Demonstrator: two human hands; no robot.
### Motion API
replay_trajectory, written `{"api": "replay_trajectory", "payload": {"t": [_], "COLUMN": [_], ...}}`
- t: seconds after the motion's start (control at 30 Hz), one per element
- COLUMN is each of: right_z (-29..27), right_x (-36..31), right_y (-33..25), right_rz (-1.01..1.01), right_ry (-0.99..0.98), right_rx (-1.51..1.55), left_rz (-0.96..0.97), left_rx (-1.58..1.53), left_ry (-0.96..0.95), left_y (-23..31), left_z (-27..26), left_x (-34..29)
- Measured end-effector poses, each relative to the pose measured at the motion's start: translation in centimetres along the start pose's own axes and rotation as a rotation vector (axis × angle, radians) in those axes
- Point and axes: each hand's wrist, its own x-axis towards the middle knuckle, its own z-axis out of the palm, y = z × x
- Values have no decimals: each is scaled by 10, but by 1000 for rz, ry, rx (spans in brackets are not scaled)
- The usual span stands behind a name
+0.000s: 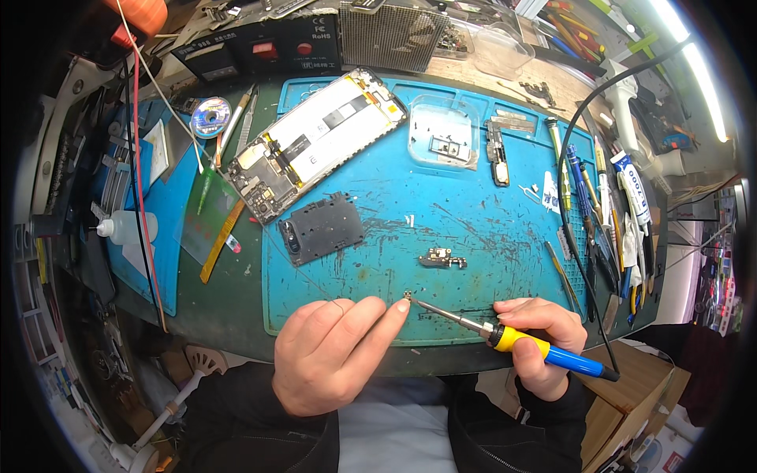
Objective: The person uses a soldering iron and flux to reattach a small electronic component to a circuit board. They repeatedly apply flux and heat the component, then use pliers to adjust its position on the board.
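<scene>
- Far left, I see a translucent white plastic squeeze bottle with a nozzle, lying on its side.
- Next I have a round spool with a blue-and-purple face, and below it a flat brass-coloured strip.
- An opened phone body with a silvery-white back lies slanted on the scuffed blue work mat; just below it I see a flat dark-grey plate.
- The bare left hand is at the mat's near edge, fingers bunched and reaching right. I cannot tell whether they pinch or only press.
- At those fingertips is a tiny dark component with light spots, too small for me to make out further.
- Further back is a clear square plastic tray with small parts inside; nearer me, a small black-and-gold circuit board lies flat.
- The yellow-and-blue soldering iron points left, its tip right beside the component.
- The bare right hand is closed around its handle, thumb below, fingers above.
- At far right, a white tube with blue print lies among hand tools.
</scene>
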Motion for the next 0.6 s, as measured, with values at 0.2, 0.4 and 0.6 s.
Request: {"api": "replay_trajectory", "payload": {"t": [0.2,0.4,0.6], "right_z": [0,1,0], "right_x": [0,-1,-1], "right_y": [0,0,1], "right_rz": [5,14,9], "right_ry": [5,14,16], "right_rx": [-10,-5,-7], "left_rz": [-2,-8,-11], "left_rx": [4,2,0], "left_ry": [3,8,13], "left_y": [0,1,1], "left_z": [0,0,1], "left_x": [1,0,0]}}
